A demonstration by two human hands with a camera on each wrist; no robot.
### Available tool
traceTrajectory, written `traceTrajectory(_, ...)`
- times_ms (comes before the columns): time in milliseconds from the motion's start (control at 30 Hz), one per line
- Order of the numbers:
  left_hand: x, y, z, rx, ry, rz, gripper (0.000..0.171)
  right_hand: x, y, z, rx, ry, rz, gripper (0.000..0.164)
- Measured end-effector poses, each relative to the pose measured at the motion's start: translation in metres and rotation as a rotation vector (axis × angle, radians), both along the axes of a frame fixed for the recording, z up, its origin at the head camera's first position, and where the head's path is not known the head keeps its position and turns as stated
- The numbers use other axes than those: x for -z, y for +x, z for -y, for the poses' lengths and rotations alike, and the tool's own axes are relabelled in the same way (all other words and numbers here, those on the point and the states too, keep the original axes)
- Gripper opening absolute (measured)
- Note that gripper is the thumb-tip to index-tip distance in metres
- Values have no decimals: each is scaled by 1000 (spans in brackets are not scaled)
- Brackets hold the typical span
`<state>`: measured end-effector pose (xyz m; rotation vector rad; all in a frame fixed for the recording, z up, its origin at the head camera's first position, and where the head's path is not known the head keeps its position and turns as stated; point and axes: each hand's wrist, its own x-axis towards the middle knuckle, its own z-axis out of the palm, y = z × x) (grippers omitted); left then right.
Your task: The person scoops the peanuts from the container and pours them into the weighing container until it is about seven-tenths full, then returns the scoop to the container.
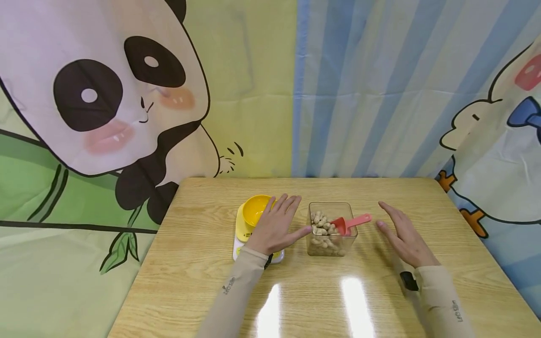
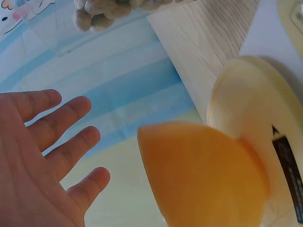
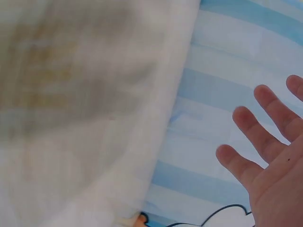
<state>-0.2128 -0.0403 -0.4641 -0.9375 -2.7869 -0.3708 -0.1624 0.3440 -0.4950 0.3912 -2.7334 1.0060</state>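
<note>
My left hand (image 1: 276,227), fingers straight, hovers beside a yellow bowl (image 1: 254,210) and covers part of it in the head view. That bowl sits on a yellow and white kitchen scale (image 1: 240,233). In the left wrist view the bowl (image 2: 203,175) is apart from the spread fingers (image 2: 71,153). A clear square container (image 1: 331,246) of peanuts (image 1: 320,224) stands between the hands, with a red-pink scoop (image 1: 358,220) lying in it, handle over the right rim. To the right of the handle, my right hand (image 1: 407,241) is held out with straight fingers, touching nothing.
All of it stands on a wooden table (image 1: 203,281), whose back edge meets a cartoon curtain (image 1: 253,94) with a panda and blue stripes. A dark band (image 1: 409,280) is at the right wrist.
</note>
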Motion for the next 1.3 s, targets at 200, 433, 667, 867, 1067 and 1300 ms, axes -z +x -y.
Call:
traceTrajectory(200,0,-2,-8,18,-42,12,97,-17,-1,1,-51,22,0,64)
traceTrajectory(433,1,-3,-16,43,-52,15,99,-39,2,12,-94,112,27,73)
traceTrajectory(667,3,-4,-24,54,-52,17,100,-55,-4,27,-147,255,-5,78)
traceTrajectory(867,2,-5,-28,63,-69,26,105,-61,-7,33,-193,297,-76,65)
traceTrajectory(1067,2,-6,-33,75,-72,11,110,-67,-11,36,-232,323,-103,47)
traceTrajectory(1300,4,-9,-37,86,-43,11,116,-79,-18,38,-324,332,-168,37)
